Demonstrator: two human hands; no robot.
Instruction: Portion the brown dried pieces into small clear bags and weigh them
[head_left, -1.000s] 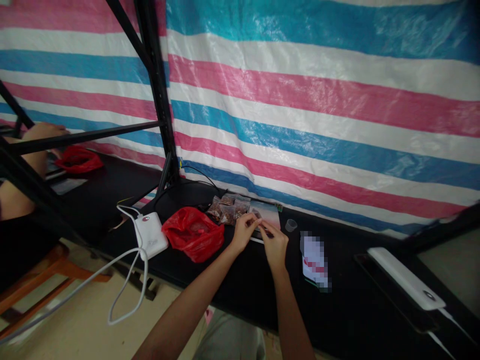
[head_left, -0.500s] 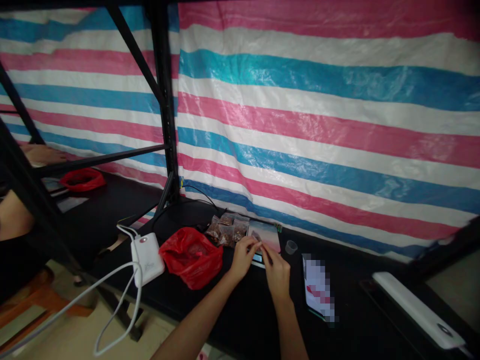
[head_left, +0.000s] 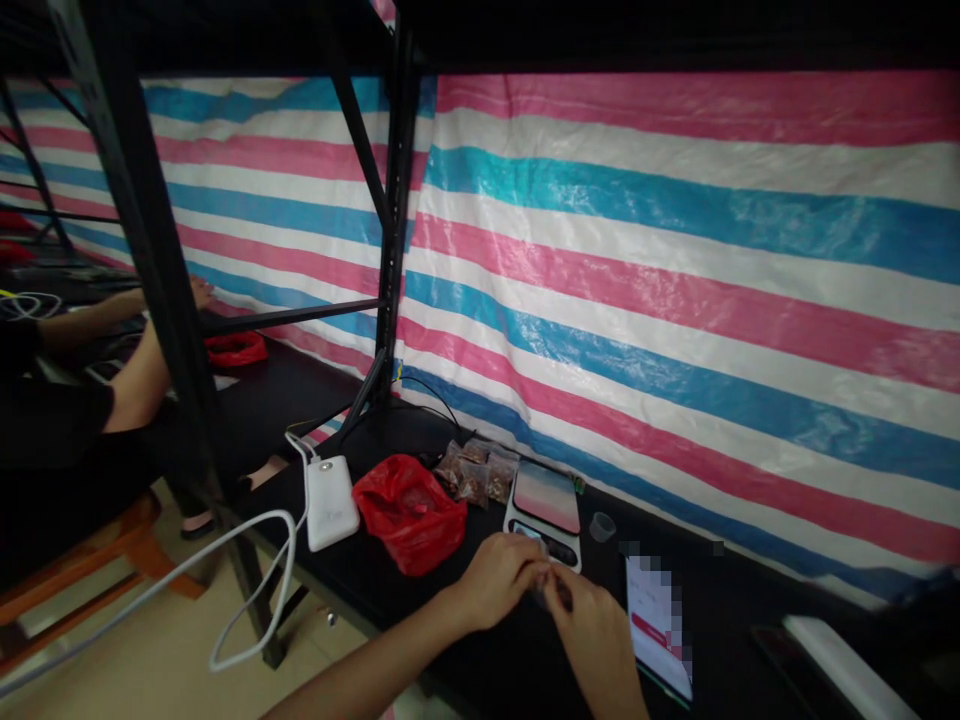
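My left hand point(head_left: 501, 580) and my right hand point(head_left: 595, 625) meet with fingertips pinched together on a small clear plastic bag point(head_left: 541, 592), mostly hidden by the fingers. Just beyond them lies a digital scale point(head_left: 547, 497) with a shiny, bare weighing plate; my left fingers overlap its lit display. Several small clear bags of brown bits point(head_left: 474, 484) are grouped left of the scale. Left of my hands, a red plastic bag point(head_left: 409, 530) stands with its mouth spread. A small clear cup point(head_left: 601, 527) sits right of the scale.
A phone point(head_left: 654, 625) with a lit screen lies to the right, and a long white device point(head_left: 847, 665) beyond it. On the left are a white power bank point(head_left: 331, 508), its looping cable point(head_left: 289, 560) and a black frame post point(head_left: 169, 260). Past the post, a person's arm point(head_left: 142, 385) shows.
The view has shifted left and up. Both hands have drawn back from over the scale toward me with the small bag, leaving its plate uncovered.
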